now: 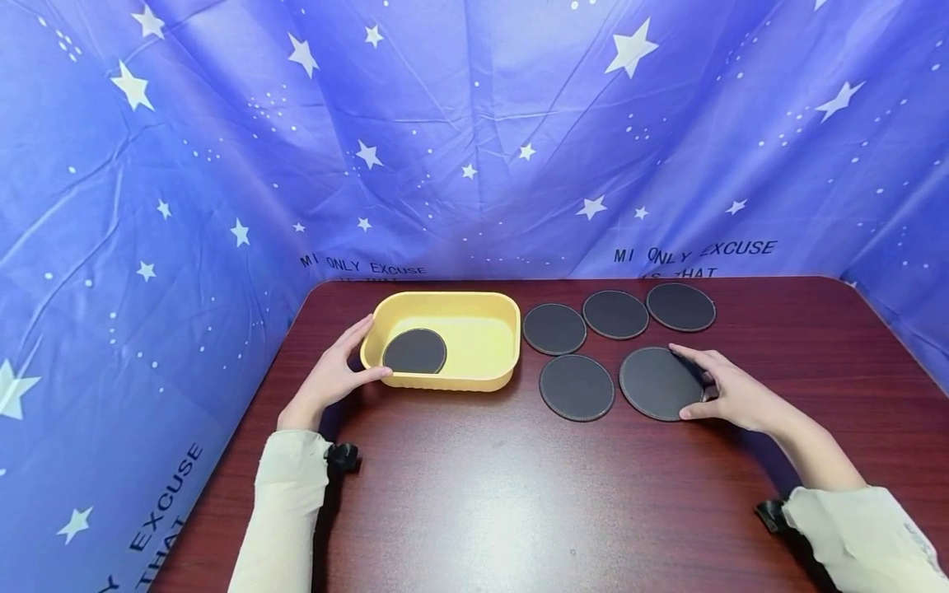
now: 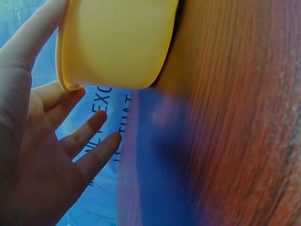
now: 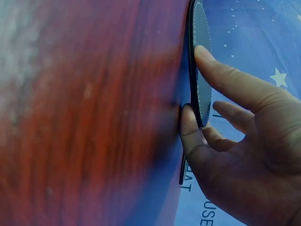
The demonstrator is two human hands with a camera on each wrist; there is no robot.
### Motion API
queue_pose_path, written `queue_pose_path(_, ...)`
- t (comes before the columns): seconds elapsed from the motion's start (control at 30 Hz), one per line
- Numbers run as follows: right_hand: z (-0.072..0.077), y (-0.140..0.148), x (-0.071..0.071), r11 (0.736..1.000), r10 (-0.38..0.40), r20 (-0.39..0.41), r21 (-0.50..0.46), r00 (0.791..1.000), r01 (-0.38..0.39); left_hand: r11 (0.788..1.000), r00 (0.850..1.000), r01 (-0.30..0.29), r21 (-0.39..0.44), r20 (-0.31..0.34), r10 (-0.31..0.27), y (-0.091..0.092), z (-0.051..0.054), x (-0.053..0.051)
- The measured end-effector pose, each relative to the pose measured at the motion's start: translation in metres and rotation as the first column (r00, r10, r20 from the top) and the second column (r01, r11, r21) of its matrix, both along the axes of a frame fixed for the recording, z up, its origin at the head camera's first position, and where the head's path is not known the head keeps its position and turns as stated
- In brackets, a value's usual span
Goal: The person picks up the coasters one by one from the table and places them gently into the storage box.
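With right hand (image 1: 730, 395), pinching black disc (image 1: 656, 383) at edge, and with left hand (image 1: 335, 375), gripping yellow tub (image 1: 455, 382) at end, possibly risking a dropped disc through shallow hold.

Back cloth (image 1: 519, 206), right: "MI ONLY EXCUSE", "IS THAT" below, bottom cut by table (image 1: 489, 469).
Back cloth, left: same words, second line mostly hidden.
Left cloth (image 1: 133, 288): "EXCUSE", "THAT", sideways, partly cut.
Left wrist cloth: "EXC", "THAT", partial.
Right wrist cloth: "USE", "AT", partial.
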State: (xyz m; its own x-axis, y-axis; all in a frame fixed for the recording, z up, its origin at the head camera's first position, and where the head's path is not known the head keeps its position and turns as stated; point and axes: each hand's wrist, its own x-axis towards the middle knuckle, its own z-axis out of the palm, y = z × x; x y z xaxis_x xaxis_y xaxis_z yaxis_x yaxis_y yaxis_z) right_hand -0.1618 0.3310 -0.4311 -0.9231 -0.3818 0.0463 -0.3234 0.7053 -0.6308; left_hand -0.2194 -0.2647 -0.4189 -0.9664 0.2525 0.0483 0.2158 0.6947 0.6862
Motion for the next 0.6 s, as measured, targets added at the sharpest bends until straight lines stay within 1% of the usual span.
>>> queue_pose_path(0.07,0.002,0.0,0.0,1.0,-0.019,0.041,-0.01,0.999,0.02,1.0,1.0,0.001,0.001,-0.004,-0.001,0.0,0.0,0.0)
queue_pose_path(0.1,0.002,0.001,0.001,1.0,-0.023,0.049,-0.018,0.999,0.023,1.0,1.0,0.001,0.001,-0.005,-0.001,0.0,-0.001,0.0)
queue_pose_path(0.2,0.002,0.003,0.0,0.997,-0.013,0.033,-0.075,0.999,0.015,1.0,1.0,-0.001,0.0,-0.005,0.001,0.0,-0.002,0.0)
queue_pose_path(0.3,-0.001,0.006,0.0,0.991,0.006,-0.007,-0.134,1.0,-0.006,1.0,1.0,-0.004,0.002,-0.001,0.004,0.0,-0.002,0.0)
queue_pose_path(0.37,-0.003,0.008,0.0,0.987,0.01,-0.031,-0.158,0.999,-0.015,1.0,1.0,-0.006,0.002,0.001,0.006,-0.001,-0.003,0.0)
queue_pose_path(0.43,-0.003,0.01,0.0,0.985,0.007,-0.036,-0.175,0.999,-0.013,1.0,1.0,-0.009,0.002,0.004,0.009,-0.001,-0.003,0.0)
queue_pose_path(0.5,-0.004,0.012,0.001,0.981,0.0,-0.024,-0.192,1.0,-0.004,1.0,1.0,-0.01,0.003,0.007,0.01,-0.001,-0.003,0.0)
queue_pose_path(0.6,-0.003,0.013,0.003,0.971,-0.01,0.037,-0.24,0.999,0.019,1.0,1.0,-0.011,0.005,0.008,0.01,-0.001,-0.002,-0.001)
